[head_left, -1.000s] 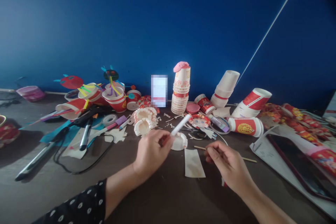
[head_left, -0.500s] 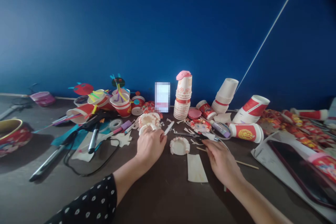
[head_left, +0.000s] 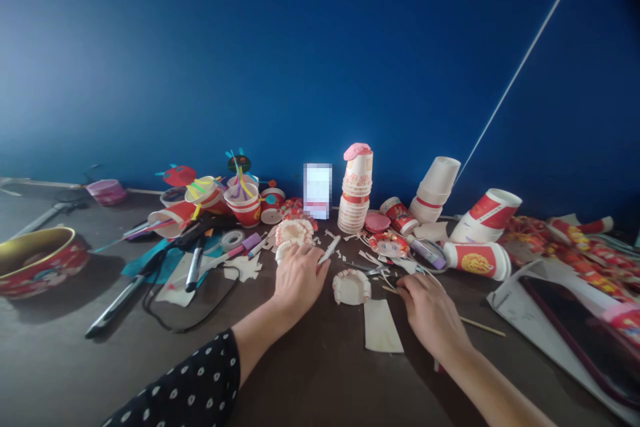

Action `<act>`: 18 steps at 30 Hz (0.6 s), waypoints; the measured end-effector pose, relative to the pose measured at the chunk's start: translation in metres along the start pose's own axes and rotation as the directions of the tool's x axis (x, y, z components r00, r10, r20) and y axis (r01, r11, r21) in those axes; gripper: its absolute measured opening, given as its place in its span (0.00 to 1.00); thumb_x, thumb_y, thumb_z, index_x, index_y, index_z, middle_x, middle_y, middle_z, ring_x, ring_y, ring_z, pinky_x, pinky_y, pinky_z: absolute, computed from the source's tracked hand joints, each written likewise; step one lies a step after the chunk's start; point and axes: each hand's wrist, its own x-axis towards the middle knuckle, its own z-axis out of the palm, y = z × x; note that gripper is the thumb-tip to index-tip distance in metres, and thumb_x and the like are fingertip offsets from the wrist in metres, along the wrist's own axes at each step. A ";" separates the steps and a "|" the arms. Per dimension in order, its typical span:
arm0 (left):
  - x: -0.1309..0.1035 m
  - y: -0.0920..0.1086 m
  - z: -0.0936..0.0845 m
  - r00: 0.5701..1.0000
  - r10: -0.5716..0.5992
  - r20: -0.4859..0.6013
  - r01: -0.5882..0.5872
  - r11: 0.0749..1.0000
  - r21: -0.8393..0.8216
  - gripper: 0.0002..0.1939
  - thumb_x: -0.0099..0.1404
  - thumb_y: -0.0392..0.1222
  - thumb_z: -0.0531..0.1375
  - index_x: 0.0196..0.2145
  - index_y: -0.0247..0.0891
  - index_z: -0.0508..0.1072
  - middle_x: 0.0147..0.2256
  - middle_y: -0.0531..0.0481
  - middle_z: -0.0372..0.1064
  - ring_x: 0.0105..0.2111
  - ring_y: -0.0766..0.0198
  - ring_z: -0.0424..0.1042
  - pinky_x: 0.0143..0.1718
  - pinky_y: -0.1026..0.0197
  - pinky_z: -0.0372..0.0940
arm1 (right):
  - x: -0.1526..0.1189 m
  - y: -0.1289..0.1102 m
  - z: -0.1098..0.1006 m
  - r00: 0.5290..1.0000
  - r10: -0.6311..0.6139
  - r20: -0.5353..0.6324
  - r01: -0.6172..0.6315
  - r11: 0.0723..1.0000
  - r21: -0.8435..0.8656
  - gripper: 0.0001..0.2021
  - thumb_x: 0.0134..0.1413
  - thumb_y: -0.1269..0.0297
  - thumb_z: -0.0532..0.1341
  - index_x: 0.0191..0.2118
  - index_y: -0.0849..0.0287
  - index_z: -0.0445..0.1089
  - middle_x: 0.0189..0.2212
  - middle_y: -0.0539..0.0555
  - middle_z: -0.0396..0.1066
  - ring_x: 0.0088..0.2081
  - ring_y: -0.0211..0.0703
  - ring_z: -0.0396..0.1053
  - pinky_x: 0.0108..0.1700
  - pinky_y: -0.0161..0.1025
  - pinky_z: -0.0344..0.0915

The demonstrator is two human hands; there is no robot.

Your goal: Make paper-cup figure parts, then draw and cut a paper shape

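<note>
Near the middle of the table, my left hand [head_left: 300,278] is closed, with a white pen-like stick [head_left: 329,249] showing past its thumb side. Its fingertips rest by a pale ring-shaped piece [head_left: 295,232] with a ruffled edge. My right hand [head_left: 431,303] has curled fingers against the dark handles of a pair of scissors [head_left: 375,271] lying on the table. Between the hands is a cut paper cup base [head_left: 352,287] with rolled edges. Below it lies a flat cream paper piece [head_left: 383,327].
A tall stack of paper cups [head_left: 356,193] and a lit phone [head_left: 317,192] stand at the back. Red cups [head_left: 477,260] lie at the right, near a dark tablet [head_left: 575,327]. At the left are a glue gun [head_left: 120,299], its cable and a tape roll [head_left: 233,239].
The whole view has shifted, so things appear slightly further right and lower. Both hands keep nearly the same places relative to the table items.
</note>
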 end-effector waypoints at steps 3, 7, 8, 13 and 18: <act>-0.004 0.006 -0.002 0.995 0.093 -0.034 -0.096 0.990 -0.106 0.12 0.63 0.40 0.48 0.31 0.37 0.70 0.29 0.47 0.66 0.33 0.61 0.63 0.35 0.59 0.58 | 0.000 0.001 -0.001 0.998 0.005 -0.055 -0.004 1.000 0.005 0.09 0.51 0.75 0.50 0.29 0.58 0.66 0.27 0.56 0.68 0.33 0.50 0.66 0.37 0.44 0.62; -0.013 0.019 -0.007 0.980 0.192 -0.057 -0.200 0.943 -0.267 0.11 0.62 0.38 0.49 0.30 0.36 0.69 0.27 0.47 0.66 0.31 0.63 0.63 0.33 0.60 0.59 | 0.001 0.002 -0.005 0.989 0.092 -0.117 -0.080 0.992 0.098 0.08 0.55 0.70 0.48 0.33 0.58 0.63 0.30 0.57 0.67 0.34 0.49 0.67 0.36 0.44 0.63; -0.016 0.023 -0.009 0.970 0.232 -0.078 -0.245 0.923 -0.297 0.09 0.61 0.38 0.50 0.31 0.35 0.69 0.27 0.47 0.66 0.31 0.63 0.63 0.33 0.60 0.59 | 0.001 0.002 -0.006 0.985 0.119 -0.123 -0.104 0.987 0.123 0.08 0.55 0.69 0.48 0.33 0.58 0.63 0.31 0.57 0.67 0.34 0.49 0.67 0.35 0.44 0.63; -0.025 0.039 -0.015 0.895 0.443 -0.049 -0.429 0.828 -0.362 0.07 0.55 0.41 0.55 0.28 0.36 0.70 0.26 0.47 0.67 0.29 0.61 0.62 0.33 0.57 0.59 | 0.000 0.004 -0.008 0.960 0.226 -0.163 -0.171 0.940 0.295 0.07 0.56 0.64 0.48 0.34 0.57 0.61 0.30 0.57 0.68 0.33 0.48 0.68 0.35 0.43 0.63; -0.025 0.041 -0.014 0.880 0.459 0.124 -0.405 0.860 -0.310 0.06 0.52 0.38 0.55 0.26 0.37 0.70 0.23 0.48 0.67 0.29 0.60 0.61 0.32 0.56 0.58 | -0.001 0.004 -0.009 0.916 0.398 -0.045 -0.267 0.690 0.672 0.10 0.57 0.58 0.48 0.36 0.57 0.62 0.23 0.51 0.65 0.27 0.45 0.68 0.31 0.41 0.65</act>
